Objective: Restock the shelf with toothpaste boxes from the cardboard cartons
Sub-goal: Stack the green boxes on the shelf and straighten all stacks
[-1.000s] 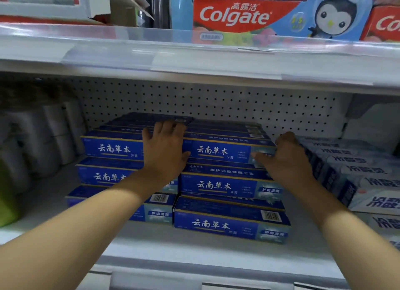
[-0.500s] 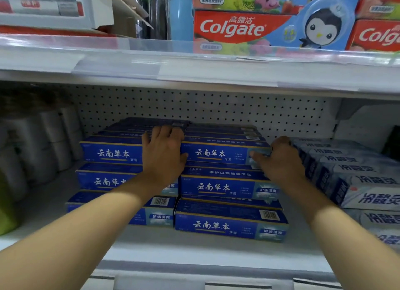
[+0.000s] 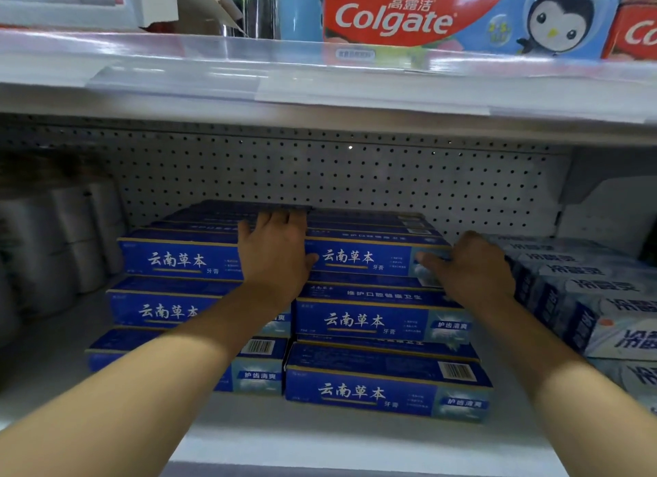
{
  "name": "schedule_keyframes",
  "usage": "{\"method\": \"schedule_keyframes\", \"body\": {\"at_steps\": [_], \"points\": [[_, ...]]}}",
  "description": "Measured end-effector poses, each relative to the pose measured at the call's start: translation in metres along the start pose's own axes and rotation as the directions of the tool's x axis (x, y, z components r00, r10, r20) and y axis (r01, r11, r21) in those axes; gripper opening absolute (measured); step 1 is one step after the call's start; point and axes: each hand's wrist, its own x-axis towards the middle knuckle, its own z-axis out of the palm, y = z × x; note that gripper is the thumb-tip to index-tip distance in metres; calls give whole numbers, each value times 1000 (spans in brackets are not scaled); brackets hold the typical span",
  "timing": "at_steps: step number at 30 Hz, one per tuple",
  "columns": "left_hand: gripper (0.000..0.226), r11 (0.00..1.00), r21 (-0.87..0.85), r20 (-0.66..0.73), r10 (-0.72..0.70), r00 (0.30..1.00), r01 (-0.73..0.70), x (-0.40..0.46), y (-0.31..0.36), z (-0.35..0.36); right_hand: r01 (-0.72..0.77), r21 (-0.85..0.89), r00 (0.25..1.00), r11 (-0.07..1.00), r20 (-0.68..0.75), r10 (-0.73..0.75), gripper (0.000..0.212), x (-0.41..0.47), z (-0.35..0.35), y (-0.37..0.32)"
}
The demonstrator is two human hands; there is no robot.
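White pegboard [image 3: 391, 177] backs a shelf [image 3: 337, 437] on which blue toothpaste boxes [image 3: 377, 322] are stacked in two columns, stepped back toward the top. The left hand [image 3: 273, 254] is laid flat, fingers straight, over the seam between the two top front boxes, its grip released. The right hand [image 3: 469, 270] is curled round the right end of the top right box [image 3: 359, 259], thumb pressed on its front face. Pale boxes [image 3: 586, 298] are ranged just beside the stack on the right, grey rolls [image 3: 53, 241] on the left. Colgate cartons [image 3: 426, 17] are seen on the upper shelf [image 3: 320, 88].
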Motion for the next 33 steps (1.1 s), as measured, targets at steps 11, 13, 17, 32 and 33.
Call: {"method": "schedule_keyframes", "body": {"at_steps": [11, 13, 17, 32, 33], "points": [[57, 988, -152, -151, 20, 988, -43, -19, -11, -6, -1, 99, 998, 995, 58, -4, 71, -16, -8, 9], [67, 980, -179, -168, 55, 984, -85, -31, -16, -8, 17, 101, 994, 995, 101, -28, 71, -24, -16, 10], [97, 982, -190, -16, 13, 1000, -16, -52, -20, -18, 46, 131, 960, 990, 268, -80, 64, -49, -39, 7], [106, 996, -80, 104, 44, 994, -35, -71, -17, -18, 53, 86, 960, 995, 269, -75, 46, -71, -31, 4], [105, 995, -85, 99, 66, 993, -58, -75, -13, -19, 44, 140, 955, 989, 285, -83, 35, -75, -35, 3]]}}
